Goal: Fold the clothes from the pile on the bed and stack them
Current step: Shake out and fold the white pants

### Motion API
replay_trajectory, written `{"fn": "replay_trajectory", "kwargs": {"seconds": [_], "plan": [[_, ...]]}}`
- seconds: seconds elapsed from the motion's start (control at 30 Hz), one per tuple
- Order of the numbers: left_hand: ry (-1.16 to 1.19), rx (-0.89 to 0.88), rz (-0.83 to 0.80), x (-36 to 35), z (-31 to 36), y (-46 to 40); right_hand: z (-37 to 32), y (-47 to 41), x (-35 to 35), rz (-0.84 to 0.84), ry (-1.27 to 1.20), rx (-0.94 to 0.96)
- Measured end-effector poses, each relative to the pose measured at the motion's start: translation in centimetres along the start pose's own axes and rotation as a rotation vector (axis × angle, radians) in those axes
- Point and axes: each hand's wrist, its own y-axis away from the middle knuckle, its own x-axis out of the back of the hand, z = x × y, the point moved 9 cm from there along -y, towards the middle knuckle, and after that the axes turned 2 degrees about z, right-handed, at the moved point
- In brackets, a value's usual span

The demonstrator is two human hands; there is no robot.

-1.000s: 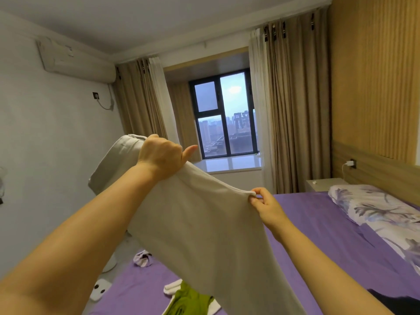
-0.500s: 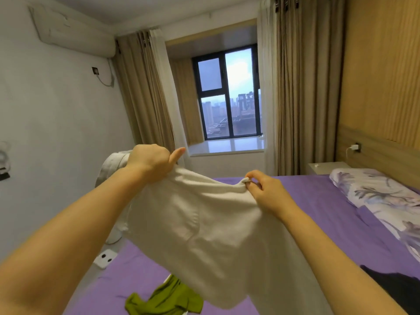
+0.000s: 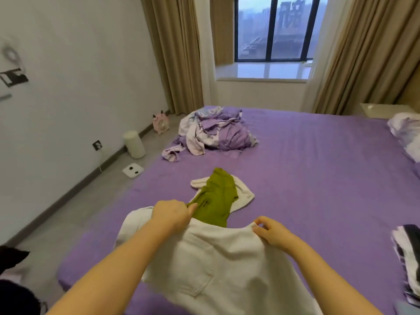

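Two bare forearms reach forward over a bed (image 3: 318, 178) covered in a smooth purple sheet. The left hand (image 3: 172, 213) is curled into a loose fist, gripping the top edge of an off-white pair of denim trousers (image 3: 216, 264); the thumb points toward the right. The right hand (image 3: 271, 233) pinches the opposite corner of the same waistband between thumb and bent fingers. The trousers hang between the two hands, stretched fairly flat just above the near edge of the bed, with a stitched patch pocket facing up; the cloth looks thick and stiff, lightly creased.

Just beyond the hands, an olive-green knitted garment (image 3: 218, 198) lies crumpled on the sheet, resting on a white soft garment (image 3: 244, 196) whose edges show on either side. Farther back sits a rumpled heap of lilac and white bedding (image 3: 216, 133). At the right edge is a stack of folded black and white clothes (image 3: 409, 258). A floral pillow (image 3: 406, 133) lies at the far right
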Motion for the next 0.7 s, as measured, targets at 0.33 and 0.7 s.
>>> {"fn": "replay_trajectory", "kwargs": {"seconds": [0.33,0.7], "plan": [[0.002,0.032,-0.121,-16.5,-5.3,-4.7,3.3,-8.3,-13.1,-0.110,-0.017,-0.131],[0.177,-0.164,-0.967,-30.2,-10.8,-8.9,2.8,-15.5,-21.8,-0.489,0.080,-0.164]]}}
